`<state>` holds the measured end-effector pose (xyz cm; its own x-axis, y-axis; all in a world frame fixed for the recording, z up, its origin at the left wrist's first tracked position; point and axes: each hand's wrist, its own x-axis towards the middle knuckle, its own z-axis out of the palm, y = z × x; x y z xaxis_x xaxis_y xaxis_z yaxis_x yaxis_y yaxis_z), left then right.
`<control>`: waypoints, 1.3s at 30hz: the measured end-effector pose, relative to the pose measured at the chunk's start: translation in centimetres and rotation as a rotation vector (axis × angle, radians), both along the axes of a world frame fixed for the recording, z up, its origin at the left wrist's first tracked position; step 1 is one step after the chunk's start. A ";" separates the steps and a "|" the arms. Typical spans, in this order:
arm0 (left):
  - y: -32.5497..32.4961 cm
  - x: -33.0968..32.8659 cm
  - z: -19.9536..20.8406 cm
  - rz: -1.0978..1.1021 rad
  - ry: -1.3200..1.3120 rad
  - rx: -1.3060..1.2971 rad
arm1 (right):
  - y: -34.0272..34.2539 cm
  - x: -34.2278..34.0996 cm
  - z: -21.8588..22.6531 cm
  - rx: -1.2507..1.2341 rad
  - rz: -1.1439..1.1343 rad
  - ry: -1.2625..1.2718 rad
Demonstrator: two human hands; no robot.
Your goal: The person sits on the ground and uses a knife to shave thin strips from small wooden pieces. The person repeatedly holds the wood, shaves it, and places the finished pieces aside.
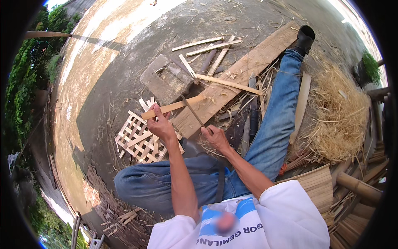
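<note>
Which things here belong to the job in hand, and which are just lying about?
In the job:
wooden strip, in the left hand
knife, in the right hand
plank, below them

Apparently just lying about:
heap of shavings
stone block
loose strips and woven lattice, though these may be related

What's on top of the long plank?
A pale stick crosses the plank, and one end of the held strip overlaps it. The plank's surface directly beneath them is covered.
</note>
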<state>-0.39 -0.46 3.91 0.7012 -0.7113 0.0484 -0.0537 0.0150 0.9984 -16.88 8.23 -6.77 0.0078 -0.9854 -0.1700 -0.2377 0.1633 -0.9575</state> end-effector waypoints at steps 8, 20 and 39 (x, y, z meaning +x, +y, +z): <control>-0.6 -0.7 0.2 0.024 -0.025 -0.009 | -0.1 -0.9 0.1 0.018 -0.001 -0.022; -0.7 -0.4 -0.2 0.039 0.001 -0.027 | -0.4 -1.7 -2.8 0.098 -0.112 0.061; -0.7 -1.6 0.3 -0.325 -0.154 -0.014 | 0.2 -2.3 -0.5 0.024 0.061 0.145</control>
